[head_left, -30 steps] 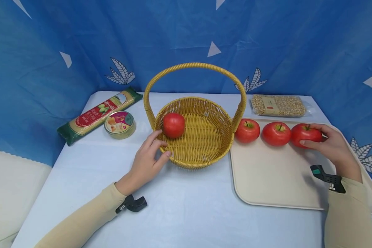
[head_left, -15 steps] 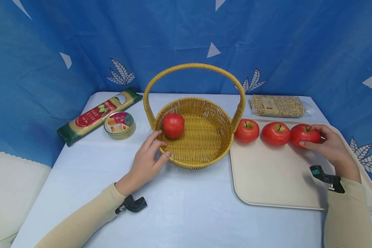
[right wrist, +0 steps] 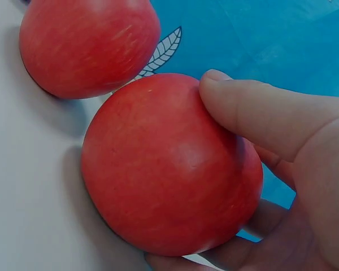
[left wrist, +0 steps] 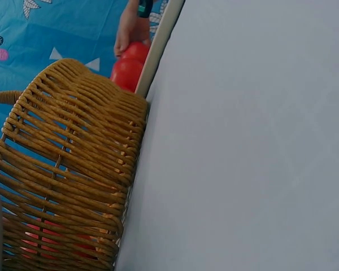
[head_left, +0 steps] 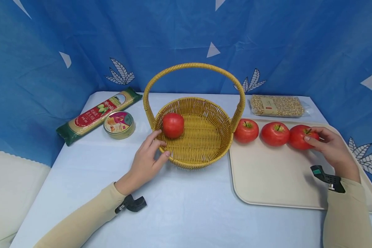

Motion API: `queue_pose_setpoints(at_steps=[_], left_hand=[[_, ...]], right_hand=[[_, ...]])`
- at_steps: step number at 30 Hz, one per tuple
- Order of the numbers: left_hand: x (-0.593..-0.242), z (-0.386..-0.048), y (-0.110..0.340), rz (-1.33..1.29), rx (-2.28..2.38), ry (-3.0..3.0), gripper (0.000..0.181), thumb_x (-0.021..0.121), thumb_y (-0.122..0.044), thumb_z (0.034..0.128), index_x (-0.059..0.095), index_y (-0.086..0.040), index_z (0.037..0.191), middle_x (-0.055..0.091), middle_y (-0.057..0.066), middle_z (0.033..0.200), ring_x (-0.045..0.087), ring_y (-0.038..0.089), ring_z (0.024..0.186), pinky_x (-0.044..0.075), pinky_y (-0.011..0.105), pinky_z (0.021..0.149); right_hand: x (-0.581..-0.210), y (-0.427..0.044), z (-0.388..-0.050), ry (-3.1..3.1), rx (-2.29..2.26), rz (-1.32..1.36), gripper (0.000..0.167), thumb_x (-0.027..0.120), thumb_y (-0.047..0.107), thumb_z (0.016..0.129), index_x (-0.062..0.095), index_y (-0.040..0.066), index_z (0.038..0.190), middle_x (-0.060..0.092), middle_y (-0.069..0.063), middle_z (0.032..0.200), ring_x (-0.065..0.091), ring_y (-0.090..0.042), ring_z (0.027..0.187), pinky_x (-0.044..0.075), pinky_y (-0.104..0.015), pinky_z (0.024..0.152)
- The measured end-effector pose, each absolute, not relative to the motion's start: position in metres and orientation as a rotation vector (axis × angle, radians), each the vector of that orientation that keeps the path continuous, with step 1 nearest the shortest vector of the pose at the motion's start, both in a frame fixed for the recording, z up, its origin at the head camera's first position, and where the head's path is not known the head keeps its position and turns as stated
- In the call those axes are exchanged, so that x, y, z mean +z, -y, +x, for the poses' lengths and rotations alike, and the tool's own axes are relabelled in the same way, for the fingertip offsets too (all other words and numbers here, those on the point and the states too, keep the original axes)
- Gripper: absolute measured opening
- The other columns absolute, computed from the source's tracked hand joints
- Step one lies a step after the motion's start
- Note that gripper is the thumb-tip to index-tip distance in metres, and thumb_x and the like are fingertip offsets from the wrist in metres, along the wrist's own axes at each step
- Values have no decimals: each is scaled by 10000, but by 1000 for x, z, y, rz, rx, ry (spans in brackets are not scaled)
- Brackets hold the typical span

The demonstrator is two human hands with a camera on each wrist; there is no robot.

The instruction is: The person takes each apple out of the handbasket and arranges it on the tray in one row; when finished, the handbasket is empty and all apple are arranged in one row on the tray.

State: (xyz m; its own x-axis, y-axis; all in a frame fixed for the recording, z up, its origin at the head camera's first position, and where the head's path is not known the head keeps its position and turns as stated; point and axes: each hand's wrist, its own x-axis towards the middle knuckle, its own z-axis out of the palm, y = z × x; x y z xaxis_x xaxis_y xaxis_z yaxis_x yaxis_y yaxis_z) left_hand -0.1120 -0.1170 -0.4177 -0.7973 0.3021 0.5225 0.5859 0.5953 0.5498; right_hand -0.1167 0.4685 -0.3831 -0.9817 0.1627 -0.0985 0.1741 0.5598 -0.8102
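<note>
In the head view my left hand [head_left: 147, 162] holds the near left rim of a yellow wicker basket [head_left: 201, 162] with a tall arched handle. One red apple [head_left: 173, 125] lies inside, against the basket's left wall. My right hand [head_left: 331, 146] grips the rightmost apple [head_left: 299, 137] on a beige tray [head_left: 276, 179], thumb near its top. Up close in the right wrist view, thumb and fingers curve round this apple [right wrist: 164, 164]. Two more apples sit left of it along the tray's back edge, a middle one [head_left: 275, 133] and a left one [head_left: 246, 131] beside the basket.
A green-ended pasta packet [head_left: 96, 115] lies at the back left, with a round tin [head_left: 120, 125] beside it. Behind the tray is a clear bag of beige grains or beans [head_left: 277, 105]. A blue curtain [head_left: 179, 41] hangs behind the white table [head_left: 198, 213].
My right thumb has shifted slightly right and up on the rightmost apple, and that apple has edged a little left. The left hand and the basket stay in place.
</note>
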Motion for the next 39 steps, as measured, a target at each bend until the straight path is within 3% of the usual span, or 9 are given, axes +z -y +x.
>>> queue_pose_setpoints(at_steps=[3,9,27,39], left_hand=[[-417,-112,117,-714,-1045,2449,325,595,-350,972,636,-39,1059,509,216,1488,526,401,1364,453,601,1087],[-417,-112,116,-710,-1054,2451,278,627,-285,937,637,-35,1058,508,219,1487,526,403,1364,452,601,1088],[-418,-112,116,-698,-1052,2454,275,635,-280,926,638,-36,1052,516,224,1478,537,409,1349,466,602,1069],[-417,-112,116,-698,-1053,2455,273,635,-279,929,640,-37,1054,519,221,1476,542,410,1343,465,601,1072]], right_hand=[[-385,-468,-117,-2762,-1462,280,323,623,214,1013,554,388,1276,460,305,1126,389,44,1021,506,-73,702],[-391,-470,-119,-2762,-1630,165,387,605,79,1005,586,276,1338,499,262,1175,427,14,1052,503,-47,731],[-391,-470,-119,-2662,-1800,132,453,616,17,983,580,235,1379,514,235,1222,443,20,1080,511,-48,736],[-390,-468,-119,-2833,-1536,314,494,665,160,982,543,271,1447,475,331,1166,410,82,1069,483,-28,728]])
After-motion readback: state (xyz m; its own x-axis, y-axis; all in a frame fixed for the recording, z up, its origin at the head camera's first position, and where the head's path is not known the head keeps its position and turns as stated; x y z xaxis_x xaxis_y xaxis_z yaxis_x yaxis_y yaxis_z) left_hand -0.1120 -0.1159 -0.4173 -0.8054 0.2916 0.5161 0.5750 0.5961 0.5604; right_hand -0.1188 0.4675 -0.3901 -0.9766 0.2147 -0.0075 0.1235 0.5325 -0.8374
